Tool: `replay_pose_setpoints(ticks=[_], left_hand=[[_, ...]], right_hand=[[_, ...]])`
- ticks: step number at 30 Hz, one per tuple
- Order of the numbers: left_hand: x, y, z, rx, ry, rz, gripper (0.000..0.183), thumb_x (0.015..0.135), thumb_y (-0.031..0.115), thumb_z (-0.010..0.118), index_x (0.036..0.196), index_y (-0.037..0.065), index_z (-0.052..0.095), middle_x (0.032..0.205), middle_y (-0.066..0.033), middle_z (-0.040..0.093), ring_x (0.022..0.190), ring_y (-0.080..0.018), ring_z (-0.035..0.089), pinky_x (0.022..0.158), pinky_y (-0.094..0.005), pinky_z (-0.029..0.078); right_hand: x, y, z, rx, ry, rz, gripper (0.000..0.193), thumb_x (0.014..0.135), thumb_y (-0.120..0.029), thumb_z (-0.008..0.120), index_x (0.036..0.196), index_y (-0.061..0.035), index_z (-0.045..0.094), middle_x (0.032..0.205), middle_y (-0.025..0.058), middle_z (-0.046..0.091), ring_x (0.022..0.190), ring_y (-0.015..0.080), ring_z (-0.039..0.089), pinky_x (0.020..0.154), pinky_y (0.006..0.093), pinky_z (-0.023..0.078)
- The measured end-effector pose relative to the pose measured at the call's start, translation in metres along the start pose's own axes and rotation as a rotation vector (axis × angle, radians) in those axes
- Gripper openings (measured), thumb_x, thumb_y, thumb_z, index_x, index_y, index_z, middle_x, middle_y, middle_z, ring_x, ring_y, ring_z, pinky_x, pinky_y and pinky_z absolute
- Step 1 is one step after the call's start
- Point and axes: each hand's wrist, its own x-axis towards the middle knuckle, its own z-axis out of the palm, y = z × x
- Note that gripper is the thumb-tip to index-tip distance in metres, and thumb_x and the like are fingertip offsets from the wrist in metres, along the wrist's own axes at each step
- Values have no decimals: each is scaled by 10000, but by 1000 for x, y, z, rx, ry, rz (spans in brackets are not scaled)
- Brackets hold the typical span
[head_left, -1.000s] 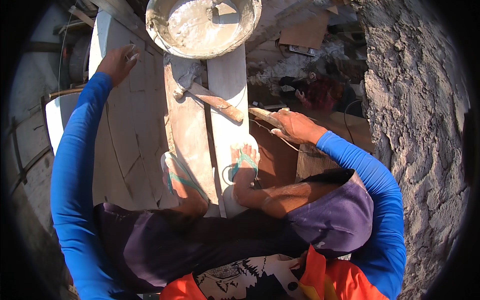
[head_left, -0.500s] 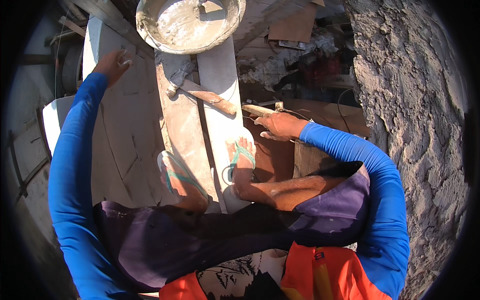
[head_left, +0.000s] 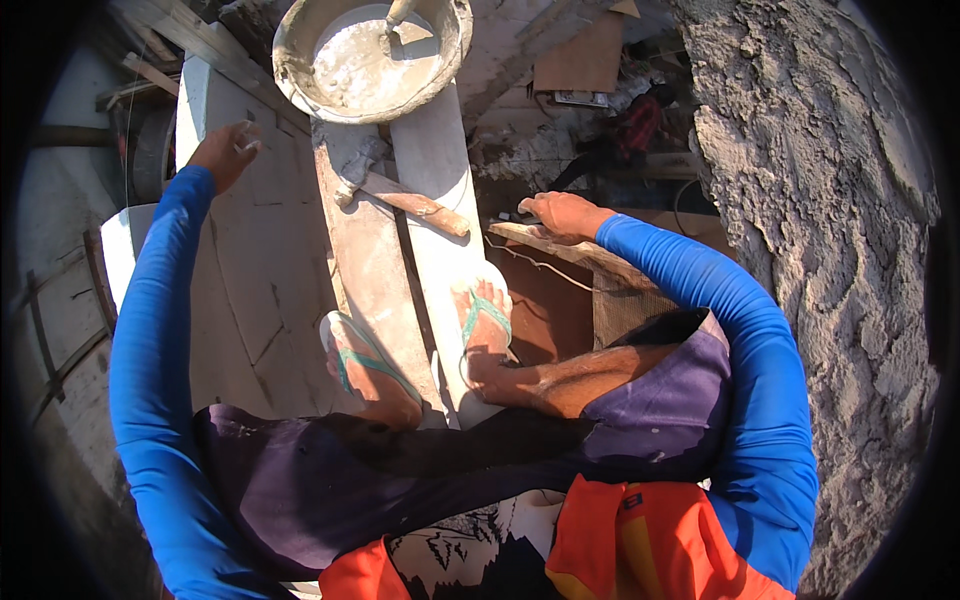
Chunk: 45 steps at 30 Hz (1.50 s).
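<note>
My left hand hangs over the pale panels at the left, fingers loosely bent and apart, with whitish smears and nothing in it. My right hand is held just above the edge of a wooden board; its fingers are curled, and anything inside them is hidden. Between my hands, a hammer with a mortar-caked head lies across two planks. Beyond it stands a round bucket of wet grey mortar, with a handled tool standing in the mix.
My sandalled feet rest on the planks, which have a narrow gap between them. Rough plaster covers the wall at the right. A person in red and dark clothing is lower down, beyond the board. Timber lies at the upper left.
My right hand has risen off the board's edge, and its fingers have curled in. My left hand stays nearly in place. The bucket appears lower in view, with the tool's handle now showing.
</note>
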Motion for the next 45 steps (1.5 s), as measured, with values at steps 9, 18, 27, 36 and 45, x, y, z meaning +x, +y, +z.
replay_pose_setpoints(ticks=[9, 18, 27, 36, 45], left_hand=[[-17, 13, -15, -20, -19, -87, 409, 970, 301, 659, 1278, 32, 652, 1116, -221, 731, 1040, -375, 710, 913, -429, 545], [-19, 32, -22, -50, -87, -116, 432, 968, 304, 648, 1305, 33, 642, 1143, -227, 730, 1061, -389, 705, 947, -422, 545], [-26, 30, -20, -26, -99, -103, 465, 947, 308, 663, 1301, 8, 631, 1133, -208, 729, 1080, -379, 690, 959, -429, 535], [-37, 12, -20, -41, -37, -85, 378, 946, 287, 667, 1230, 37, 666, 1119, -181, 737, 1072, -367, 696, 954, -428, 535], [-33, 32, -27, -71, -124, -167, 354, 946, 270, 673, 1231, 61, 662, 1109, -158, 726, 1056, -336, 698, 931, -414, 539]], right_hand=[[6, 5, 8, -24, -36, 6, 514, 948, -289, 671, 1374, -31, 540, 1155, 239, 671, 1102, 420, 653, 944, 514, 528], [11, -8, -2, 6, -47, -6, 459, 996, -344, 624, 1319, -20, 581, 1215, 250, 673, 1164, 424, 643, 985, 506, 518], [24, -17, -7, -2, -19, -75, 464, 993, -337, 615, 1319, -10, 573, 1201, 254, 677, 1154, 421, 644, 981, 505, 514], [29, -15, -16, -4, 7, -89, 478, 974, -334, 646, 1333, -24, 583, 1236, 235, 673, 1180, 407, 634, 1007, 490, 506], [28, -9, -13, -6, 13, -51, 494, 973, -360, 649, 1347, -46, 580, 1246, 222, 671, 1196, 402, 628, 1006, 489, 510]])
